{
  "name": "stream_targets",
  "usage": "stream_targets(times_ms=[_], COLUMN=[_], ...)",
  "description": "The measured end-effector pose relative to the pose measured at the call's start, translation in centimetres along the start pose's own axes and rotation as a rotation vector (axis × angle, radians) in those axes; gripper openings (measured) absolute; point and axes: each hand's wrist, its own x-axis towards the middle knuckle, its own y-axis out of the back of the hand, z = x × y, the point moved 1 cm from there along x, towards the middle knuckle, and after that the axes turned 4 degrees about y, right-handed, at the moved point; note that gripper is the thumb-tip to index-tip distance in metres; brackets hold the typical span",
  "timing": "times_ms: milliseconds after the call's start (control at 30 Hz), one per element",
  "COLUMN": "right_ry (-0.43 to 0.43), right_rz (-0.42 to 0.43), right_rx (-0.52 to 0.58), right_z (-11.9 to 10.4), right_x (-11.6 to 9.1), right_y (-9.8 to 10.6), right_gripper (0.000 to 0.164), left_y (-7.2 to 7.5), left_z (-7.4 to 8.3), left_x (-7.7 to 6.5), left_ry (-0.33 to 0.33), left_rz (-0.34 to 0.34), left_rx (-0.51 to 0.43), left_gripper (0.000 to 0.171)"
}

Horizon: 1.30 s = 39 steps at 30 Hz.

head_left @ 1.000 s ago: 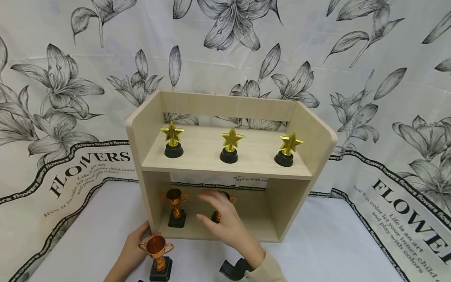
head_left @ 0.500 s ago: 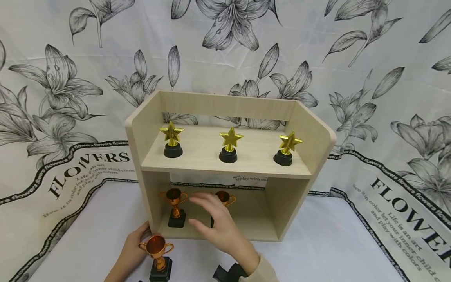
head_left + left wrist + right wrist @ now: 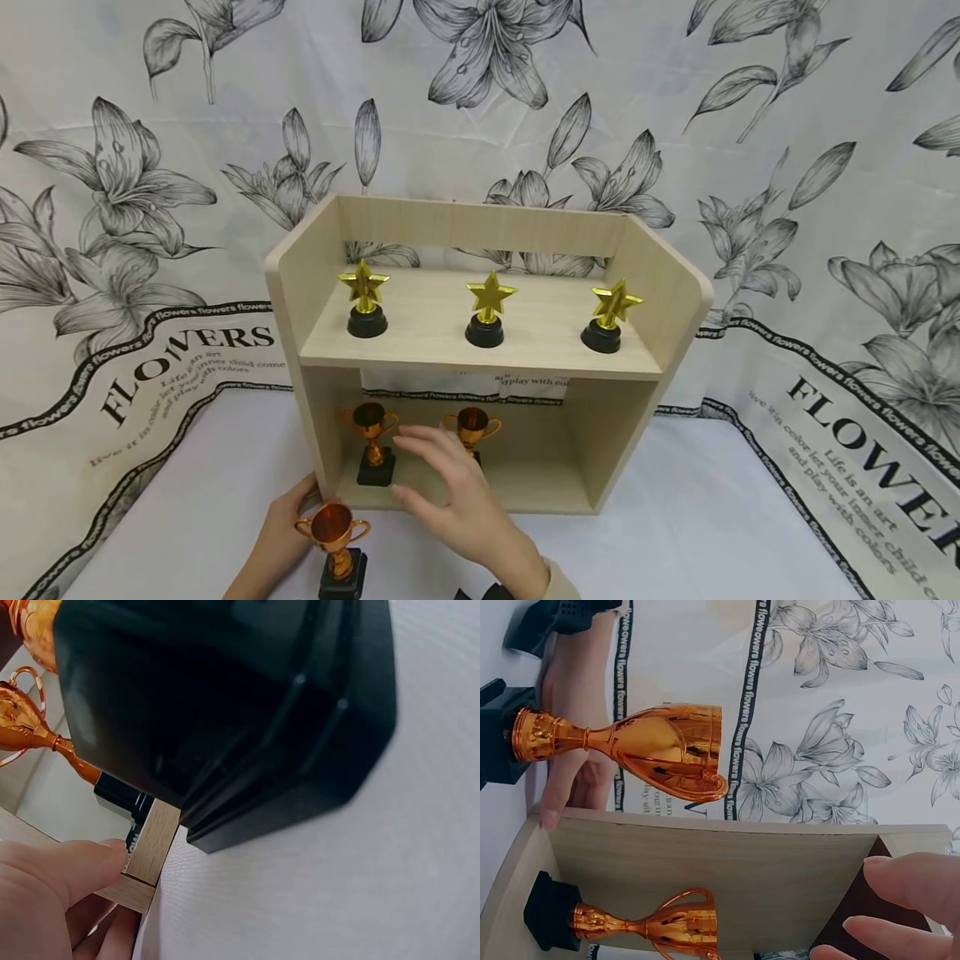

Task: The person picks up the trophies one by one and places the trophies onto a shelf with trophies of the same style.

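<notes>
My left hand (image 3: 279,533) grips the lower left front corner of the wooden shelf (image 3: 427,312), with the thumb (image 3: 94,862) on the panel and fingers curled round its outer side. A bronze trophy cup (image 3: 333,529) on a black base stands upright on the table just right of that hand. My right hand (image 3: 461,508) holds nothing; its fingers are apart and gently bent before the lower compartment. Inside stand a bronze cup (image 3: 372,429) at the left, near the fingertips, and another cup (image 3: 472,423) behind the hand, its base mostly hidden.
Three gold star trophies on black bases stand along the upper board: a left star (image 3: 363,292), a middle star (image 3: 489,304) and a right star (image 3: 612,308). White cloth (image 3: 720,517) covers the table, and a flower-printed cloth (image 3: 480,150) hangs behind.
My right hand has moved left and toward me from in front of the second cup, uncovering its bowl. The left hand keeps its grip on the shelf corner.
</notes>
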Motion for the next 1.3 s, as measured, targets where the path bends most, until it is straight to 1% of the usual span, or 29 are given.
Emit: stream_targets(times_ms=[167, 200, 400, 500, 667, 733, 833, 933, 1033, 1133, 1300], right_ry=[-0.068, -0.060, -0.056, -0.086, -0.109, -0.128, -0.179, -0.222, -0.245, -0.253, -0.255], right_rz=[-0.018, -0.014, 0.002, -0.002, -0.026, -0.042, -0.060, -0.075, -0.092, -0.107, -0.124], right_rx=[0.026, 0.025, 0.088, 0.114, 0.082, 0.084, 0.120, 0.139, 0.142, 0.143, 0.163], right_z=[-0.5, -0.6, -1.1, -1.2, -1.3, -1.4, -1.4, -1.5, -1.7, -1.9, -1.7], right_x=[-0.2, -0.2, -0.2, -0.2, -0.5, -0.6, -0.7, -0.8, -0.9, -1.0, -1.2], right_y=[-0.1, -0.1, -0.4, -0.7, -1.5, -1.8, -2.2, -2.6, -3.1, -3.6, -4.4], right_gripper=[0.045, 0.046, 0.047, 0.047, 0.046, 0.046, 0.047, 0.048, 0.048, 0.048, 0.048], left_y=[0.0, 0.0, -0.1, -0.1, -0.1, 0.0, 0.0, 0.0, 0.0, 0.1, 0.2], left_z=[0.3, 0.3, 0.3, 0.3, 0.4, 0.4, 0.3, 0.3, 0.4, 0.4, 0.6], left_x=[-0.2, -0.2, 0.1, 0.1, 0.0, 0.0, 0.0, 0.0, -0.1, -0.2, -0.2], left_ry=[0.036, 0.037, 0.008, 0.006, 0.013, 0.010, -0.006, -0.003, 0.005, 0.010, 0.049], left_rz=[-0.019, -0.018, 0.001, 0.003, 0.005, 0.011, 0.018, 0.023, 0.022, 0.017, -0.008], left_rx=[-0.033, -0.031, -0.007, -0.005, -0.018, -0.014, 0.002, 0.022, 0.020, 0.012, -0.030], left_gripper=[0.065, 0.066, 0.063, 0.063, 0.063, 0.059, 0.055, 0.057, 0.060, 0.060, 0.062])
